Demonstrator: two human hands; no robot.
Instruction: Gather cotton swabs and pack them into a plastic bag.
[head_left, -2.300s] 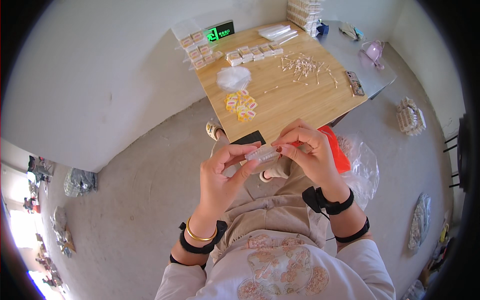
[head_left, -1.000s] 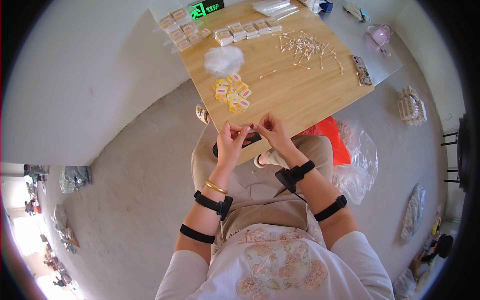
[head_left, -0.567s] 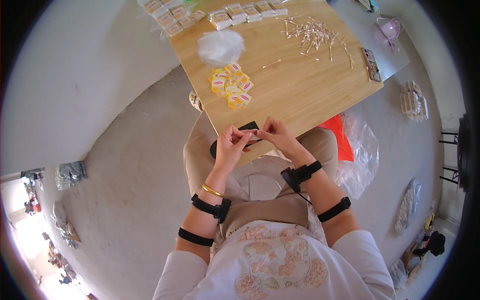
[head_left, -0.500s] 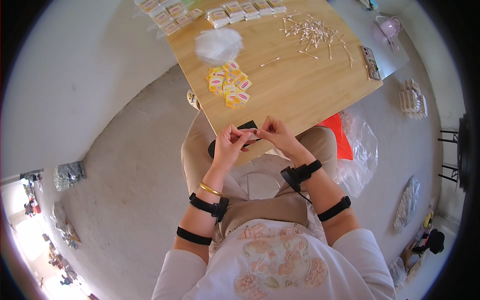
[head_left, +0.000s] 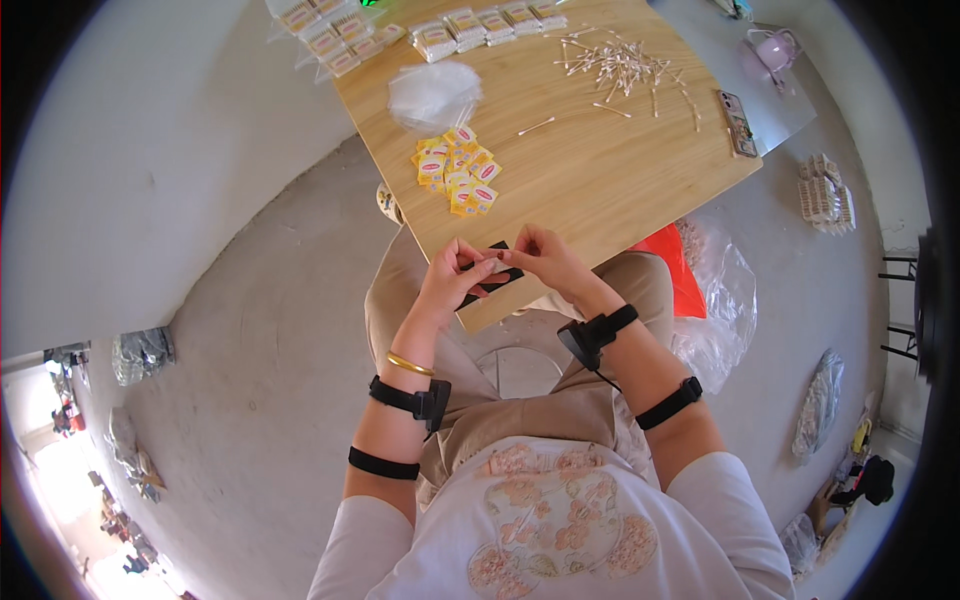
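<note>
My left hand [head_left: 448,282] and my right hand [head_left: 548,262] meet over the near corner of the table, thumbs and fingers pinched together. Between them is a small whitish, filmy piece [head_left: 497,264], mostly covered by fingers, so its kind is unclear. Under the hands lies a flat black object [head_left: 515,274], partly hidden. Ahead of my left hand sits a loose pile of yellow-and-white printed cards [head_left: 458,172]. Beyond it is a stack of clear plastic bags [head_left: 433,97]. One cotton swab [head_left: 536,126] lies apart, right of the bags.
A heap of cotton swabs [head_left: 620,68] spreads over the table's far right. Filled swab packs [head_left: 488,27] line the far edge, others [head_left: 335,38] the far left corner. A phone [head_left: 737,124] rests by the right edge. A red bag [head_left: 672,268] stands beside my right knee.
Both hands have shifted slightly up and left, still pinched together. My left hand now covers the rounded end of the black object that showed before.
</note>
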